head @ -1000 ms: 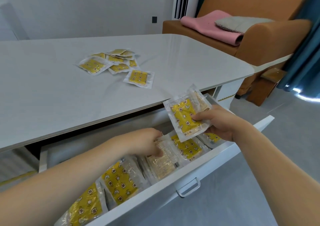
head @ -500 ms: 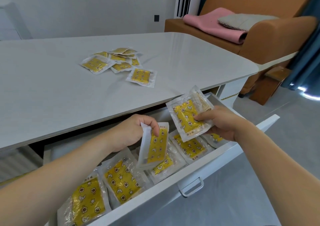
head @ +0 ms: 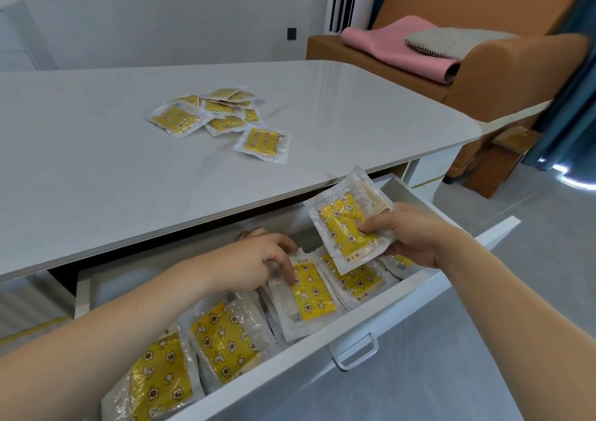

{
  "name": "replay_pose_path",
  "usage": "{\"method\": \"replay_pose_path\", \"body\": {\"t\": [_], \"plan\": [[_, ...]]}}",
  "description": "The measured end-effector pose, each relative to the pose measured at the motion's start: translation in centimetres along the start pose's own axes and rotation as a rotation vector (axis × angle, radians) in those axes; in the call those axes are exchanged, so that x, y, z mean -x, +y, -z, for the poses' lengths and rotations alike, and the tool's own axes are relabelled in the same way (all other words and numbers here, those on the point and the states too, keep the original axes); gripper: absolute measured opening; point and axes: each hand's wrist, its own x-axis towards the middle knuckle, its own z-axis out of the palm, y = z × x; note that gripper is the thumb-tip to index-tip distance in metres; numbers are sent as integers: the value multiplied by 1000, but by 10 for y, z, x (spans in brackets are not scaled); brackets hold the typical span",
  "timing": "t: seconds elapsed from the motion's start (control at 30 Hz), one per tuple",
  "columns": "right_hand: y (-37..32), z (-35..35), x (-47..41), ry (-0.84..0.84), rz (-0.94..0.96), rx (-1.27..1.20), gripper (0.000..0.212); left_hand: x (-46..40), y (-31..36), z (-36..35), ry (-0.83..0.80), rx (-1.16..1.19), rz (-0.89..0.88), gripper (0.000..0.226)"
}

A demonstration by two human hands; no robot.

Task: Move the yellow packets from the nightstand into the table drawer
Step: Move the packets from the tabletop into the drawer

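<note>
Two bare forearms enter from the lower edge — no sleeves, watch, bracelet or gloves visible on either. Left hand (head: 254,259) and right hand (head: 409,236) are bare as well, with no rings visible; nails appear short and unpainted — finer detail is too blurred to tell.

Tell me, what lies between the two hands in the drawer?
In the head view, a yellow packet lies flat in the drawer between left hand and right hand.
</note>
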Motion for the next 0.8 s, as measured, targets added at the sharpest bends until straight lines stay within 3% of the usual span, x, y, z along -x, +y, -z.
{"method": "replay_pose_path", "body": {"t": [0.1, 0.2, 0.27, 0.33, 0.5, 0.63, 0.8], "plan": [[1, -1, 0, -62, -8, 8, 32, 8, 4, 6, 178, 194, 102, 54], [-1, -7, 2, -163, -19, 23, 32, 16, 12, 8, 392, 558, 214, 19], [-2, -18, 5, -248, -27, 59, 34, 18, 17, 6, 390, 790, 260, 39], [-4, -30, 6, -306, -31, 106, 34, 18, 20, 8, 389, 857, 283, 42], [-9, -43, 5, -232, 5, 77, 33, 39, 5, 30, 235, 634, 375, 7], [-11, -53, 6, -240, -30, 14, 32, 67, -20, 38, 105, 477, 401, 9], [-12, -74, 6, -362, -86, 64, 40, 79, -28, 26, 37, -38, 387, 11]]}}
